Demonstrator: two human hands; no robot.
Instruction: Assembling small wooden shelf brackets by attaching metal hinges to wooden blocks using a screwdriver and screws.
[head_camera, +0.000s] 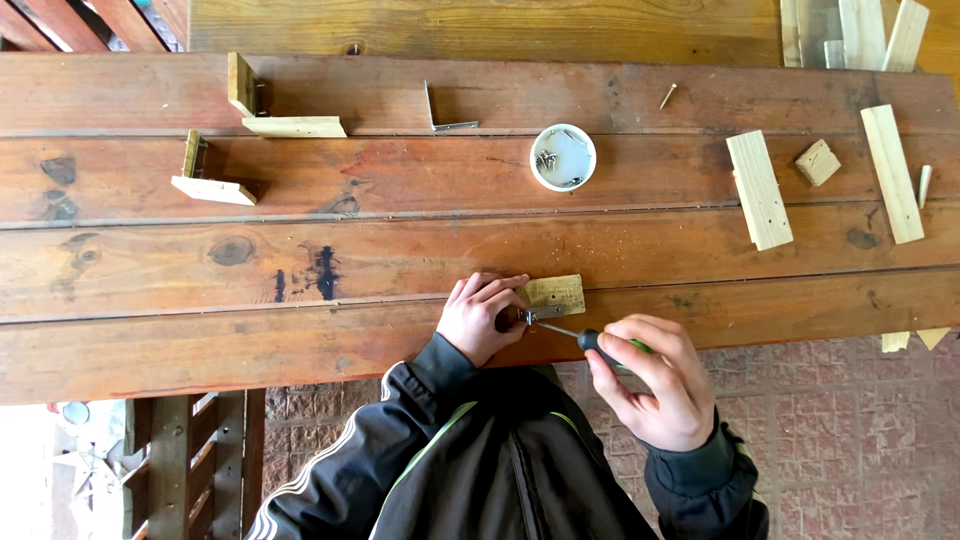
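Observation:
My left hand (478, 316) presses down on a small wood block (556, 293) and a metal bracket (540, 314) near the front edge of the plank table (380, 260). Its fingers curl over the block's left end. My right hand (655, 380) grips a screwdriver (585, 338) with a black and green handle. The shaft points left, its tip at the bracket beside my left fingers.
A white round tub of screws (562, 157) stands behind the block. Two L-shaped wood pieces (282, 105) (212, 172) lie at the back left, a metal angle bracket (445, 112) and a loose screw (667, 96) further back. Several wood strips (759, 189) lie at the right.

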